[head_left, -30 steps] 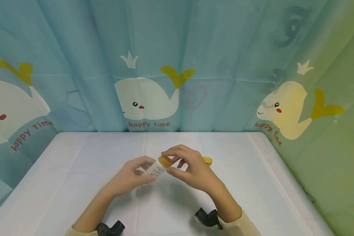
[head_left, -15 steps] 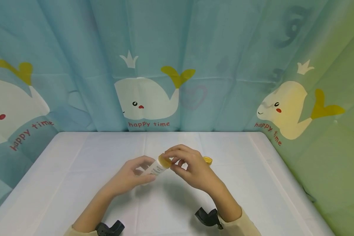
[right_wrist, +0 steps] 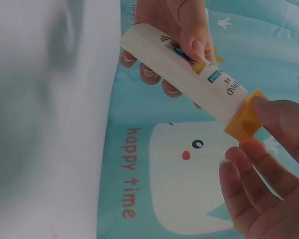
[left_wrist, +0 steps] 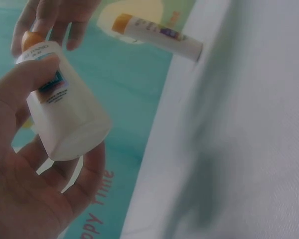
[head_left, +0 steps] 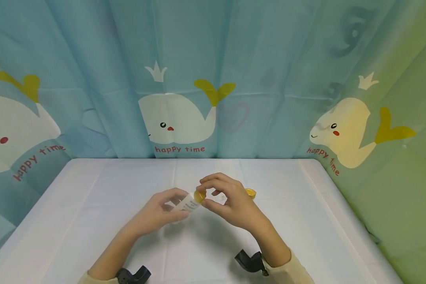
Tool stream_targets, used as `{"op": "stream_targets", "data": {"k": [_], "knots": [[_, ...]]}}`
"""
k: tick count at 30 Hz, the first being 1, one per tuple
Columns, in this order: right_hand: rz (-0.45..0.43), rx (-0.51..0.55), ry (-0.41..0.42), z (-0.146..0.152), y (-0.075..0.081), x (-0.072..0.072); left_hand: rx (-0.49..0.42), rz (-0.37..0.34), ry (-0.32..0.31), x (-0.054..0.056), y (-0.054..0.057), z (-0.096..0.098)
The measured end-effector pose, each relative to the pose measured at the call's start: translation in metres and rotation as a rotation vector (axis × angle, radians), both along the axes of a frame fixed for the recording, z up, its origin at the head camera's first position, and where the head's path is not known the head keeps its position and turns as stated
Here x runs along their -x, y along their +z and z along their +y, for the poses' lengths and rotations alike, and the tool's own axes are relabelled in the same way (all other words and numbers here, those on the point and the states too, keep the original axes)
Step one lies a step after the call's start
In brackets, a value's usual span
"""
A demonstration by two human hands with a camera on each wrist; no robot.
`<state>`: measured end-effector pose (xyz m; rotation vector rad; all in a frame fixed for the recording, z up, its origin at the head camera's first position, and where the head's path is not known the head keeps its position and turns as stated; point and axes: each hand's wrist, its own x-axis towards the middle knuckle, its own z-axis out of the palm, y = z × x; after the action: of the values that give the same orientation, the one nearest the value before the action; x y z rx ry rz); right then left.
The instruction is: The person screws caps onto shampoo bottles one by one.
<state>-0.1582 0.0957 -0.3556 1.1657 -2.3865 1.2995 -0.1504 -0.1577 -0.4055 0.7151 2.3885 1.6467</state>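
My left hand (head_left: 159,211) grips a tilted white lotion bottle (right_wrist: 189,74) with a printed label, thumb on its front and fingers around the back. It is held above the table. A yellow-orange cap (right_wrist: 246,117) sits at the bottle's upper end, and the thumb and fingertips of my right hand (head_left: 230,199) pinch it. The left wrist view shows the flat, wide base of this bottle turned toward the camera. Beyond my right hand stands a second, slimmer white bottle (left_wrist: 157,37) with an orange cap; in the head view my hand hides most of it.
White cloth covers the table (head_left: 103,197). Around its back and sides hangs a blue-green curtain (head_left: 262,79) printed with whales. Each wrist carries a black camera mount (head_left: 250,261), near the beige sleeves.
The right fingers first slipped back a little along the cap, then closed on it again. The cap now shows a rounder face in the head view. The left hand keeps its grip.
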Motion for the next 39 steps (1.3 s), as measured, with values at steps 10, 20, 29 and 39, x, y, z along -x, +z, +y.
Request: {"op": "stream_targets", "data": {"k": [10, 20, 29, 39], "knots": [[-0.024, 0.042, 0.026, -0.0012, -0.0027, 0.0013, 0.016, 0.009, 0.011, -0.0016, 0.0005, 0.0028], [-0.026, 0.037, 0.029, -0.0005, -0.0042, 0.0020, 0.036, 0.031, 0.052, -0.0004, 0.0003, 0.0017], [-0.023, 0.029, 0.028, -0.0008, -0.0039, 0.0014, 0.045, 0.044, 0.079, 0.0002, 0.0002, 0.0004], [0.003, 0.035, 0.050, -0.0018, -0.0032, 0.0014, 0.029, 0.037, 0.083, 0.0012, -0.0023, -0.0004]]}}
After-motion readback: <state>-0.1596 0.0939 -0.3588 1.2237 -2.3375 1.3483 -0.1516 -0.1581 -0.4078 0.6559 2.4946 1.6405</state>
